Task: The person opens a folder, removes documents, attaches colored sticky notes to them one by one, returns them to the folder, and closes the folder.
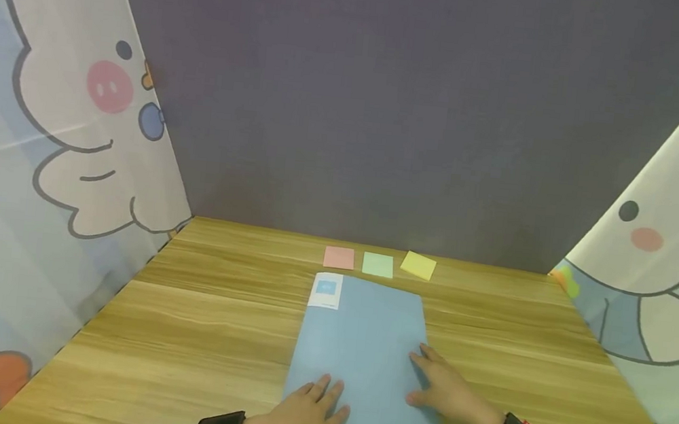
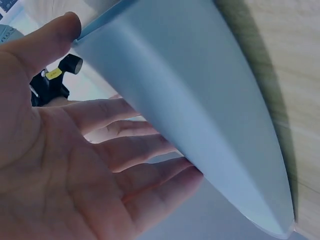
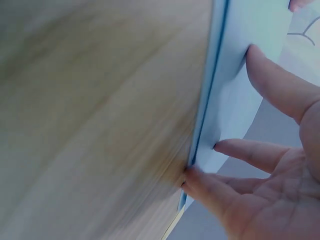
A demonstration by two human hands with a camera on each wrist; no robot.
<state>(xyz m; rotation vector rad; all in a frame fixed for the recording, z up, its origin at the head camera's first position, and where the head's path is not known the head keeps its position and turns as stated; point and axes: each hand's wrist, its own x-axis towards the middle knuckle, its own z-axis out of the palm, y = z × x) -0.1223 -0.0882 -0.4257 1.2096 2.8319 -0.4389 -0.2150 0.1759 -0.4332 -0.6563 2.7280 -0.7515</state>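
Note:
A light blue folder (image 1: 373,338) lies flat on the wooden table, with a white label (image 1: 323,299) in its far left corner. My left hand (image 1: 304,417) rests on the near left part of its cover, fingers spread. In the left wrist view, those fairly straight fingertips touch the folder (image 2: 200,100). Over at the right edge, my right hand (image 1: 448,390) touches the folder with spread fingers. The right wrist view shows the thumb (image 3: 275,82) on the cover, while a fingertip meets the side edge of the folder (image 3: 232,100). The folder's nearest end is out of frame.
Behind the folder lie three small paper squares: pink (image 1: 338,258), green (image 1: 378,265) and a tilted yellow one (image 1: 418,265). A dark panel (image 1: 374,106) stands at the back of the table (image 1: 199,335). Cartoon-printed cloths (image 1: 43,163) hang along both sides.

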